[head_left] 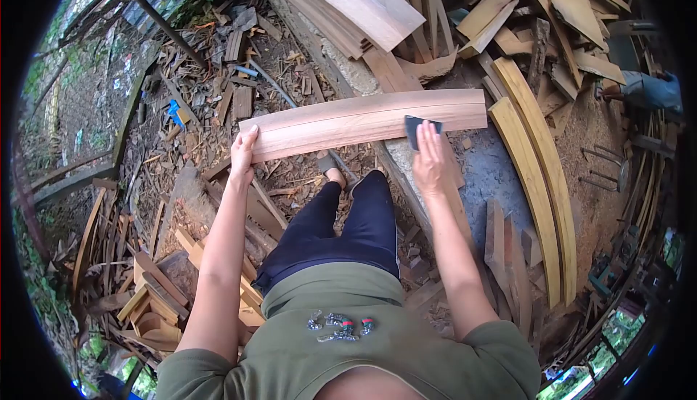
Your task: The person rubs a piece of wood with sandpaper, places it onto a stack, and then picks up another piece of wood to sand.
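Note:
A long, slightly curved wooden board [327, 125] stretches across the head view in front of my legs, with a thin dark line along its face. My left hand [244, 154] grips its left end, thumb on the near face and the other fingers mostly hidden behind. Near the right end, my right hand [430, 159] presses a dark sheet of sandpaper [412, 131] flat against the board, fingers together over it. Part of the sheet shows beside and above the fingers.
Curved planks [348, 1] lie at the top, with yellowish curved beams [534, 175] at the right. Offcuts [573, 8] pile up behind them. A concrete ledge [403, 164] runs past my feet. Wood scraps [156, 295] litter the lower left. Another person's blue sleeve [653, 91] shows far right.

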Demonstrator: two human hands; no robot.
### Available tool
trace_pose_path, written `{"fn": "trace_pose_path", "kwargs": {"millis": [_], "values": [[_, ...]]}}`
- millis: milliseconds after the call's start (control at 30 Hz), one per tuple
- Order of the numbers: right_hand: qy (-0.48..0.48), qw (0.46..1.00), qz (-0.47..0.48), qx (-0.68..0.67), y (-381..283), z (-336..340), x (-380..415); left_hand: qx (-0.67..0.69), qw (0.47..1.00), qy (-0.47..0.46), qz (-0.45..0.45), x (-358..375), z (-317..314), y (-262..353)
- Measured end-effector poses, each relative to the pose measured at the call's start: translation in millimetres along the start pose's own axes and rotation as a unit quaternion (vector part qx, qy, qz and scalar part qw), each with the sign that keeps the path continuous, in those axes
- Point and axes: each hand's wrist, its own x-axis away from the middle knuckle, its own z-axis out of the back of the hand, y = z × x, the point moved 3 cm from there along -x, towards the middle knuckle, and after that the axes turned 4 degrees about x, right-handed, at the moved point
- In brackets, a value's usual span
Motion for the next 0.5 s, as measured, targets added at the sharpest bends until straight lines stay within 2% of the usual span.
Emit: {"fn": "trace_pose_path", "kwargs": {"millis": [33, 100, 167, 200, 233, 300, 333, 367, 433, 500], "values": [[-0.006, 1.000, 0.000, 0.019, 16, 5, -6, 0.000, 1.000, 0.004, -0.001, -2, 0, 1], [0.105, 0.981, -0.158, 0.030, 67, 7, -22, -0.001, 1.000, 0.000, 0.004, -3, 3, -4], [0.141, 0.969, -0.191, 0.066, 56, -9, -19, 0.009, 1.000, -0.007, 0.001, -4, -1, -3], [0.140, 0.979, -0.148, 0.007, 39, -19, -14, 0.008, 1.000, -0.009, 0.001, -5, 0, -3], [0.113, 0.991, -0.073, 0.024, 9, -21, -7, 0.007, 1.000, -0.008, 0.003, -4, 2, -6], [0.016, 1.000, -0.006, -0.016, -59, -14, 2, 0.009, 1.000, -0.003, 0.002, 2, -2, -3], [-0.005, 0.999, 0.025, -0.042, -69, -11, 9, -0.002, 1.000, 0.002, 0.005, 2, -2, -2], [-0.023, 0.996, 0.055, -0.068, -76, -11, 9, -0.013, 1.000, 0.006, 0.007, 2, -2, 0], [-0.034, 0.994, 0.100, -0.015, -53, -7, 3, -0.012, 1.000, 0.000, 0.007, 3, -2, -2], [0.031, 0.999, 0.014, 0.028, -15, -8, -2, -0.013, 1.000, -0.002, 0.001, 3, 1, -9]]}}
